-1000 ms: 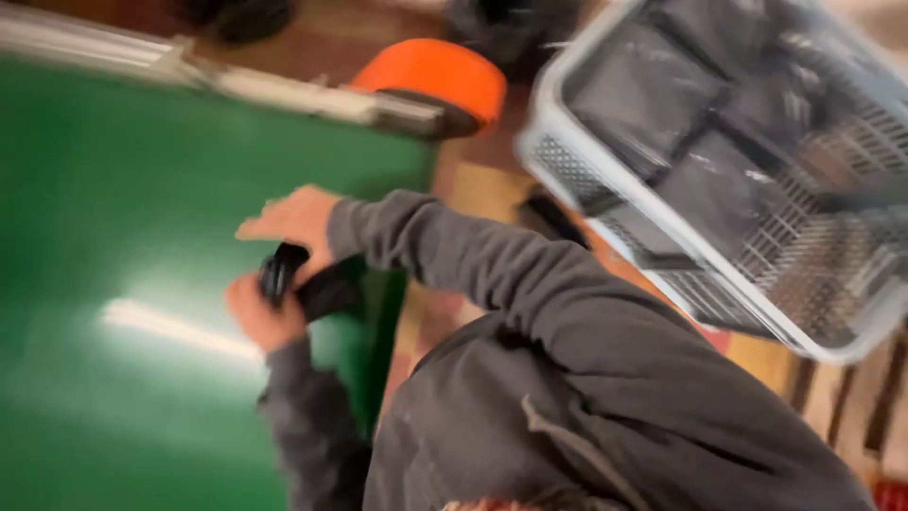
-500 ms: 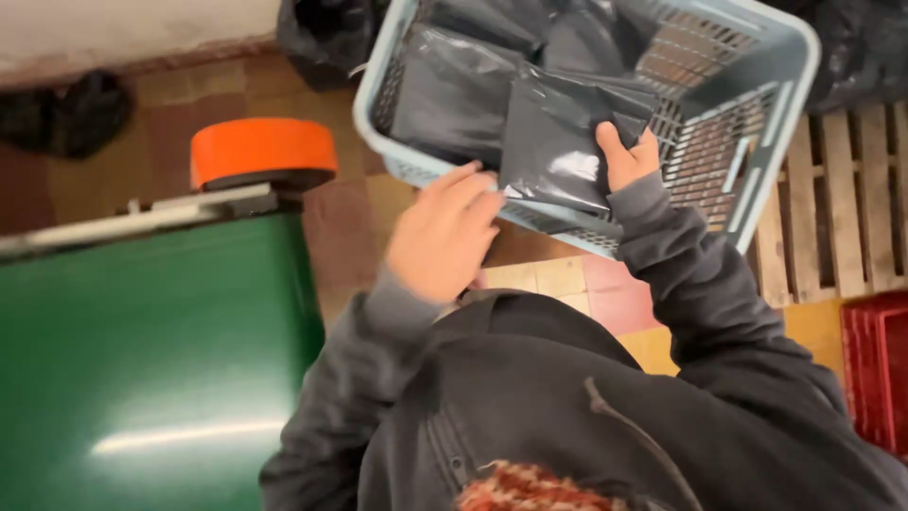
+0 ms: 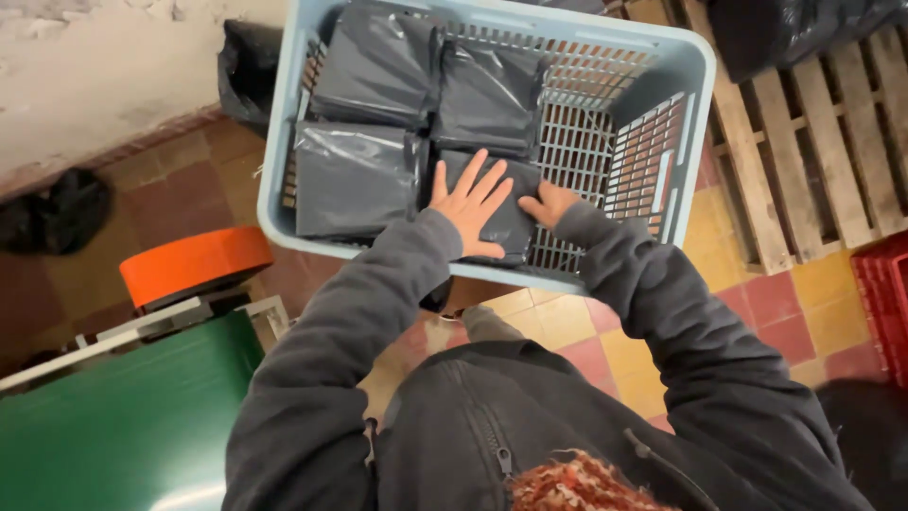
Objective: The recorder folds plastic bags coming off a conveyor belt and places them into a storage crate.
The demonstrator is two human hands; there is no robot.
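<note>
Dark grey plastic-wrapped packet point(image 3: 506, 203) is lying glossy and flat in the pale blue basket point(image 3: 695, 123), front row. Left hand point(image 3: 470, 203) is pressing it, fingers spread; right hand point(image 3: 547, 203) is touching its edge, fingers curled.

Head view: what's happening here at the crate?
A person in a dark grey jacket leans over a pale blue slatted crate on the tiled floor. The left hand lies flat, fingers spread, on a dark plastic-wrapped packet in the crate's near row; the right hand presses on the same packet's right edge. Three similar packets lie beside and behind it; the crate's right part is bare. A green conveyor belt sits lower left, wooden pallets on the right.
</note>
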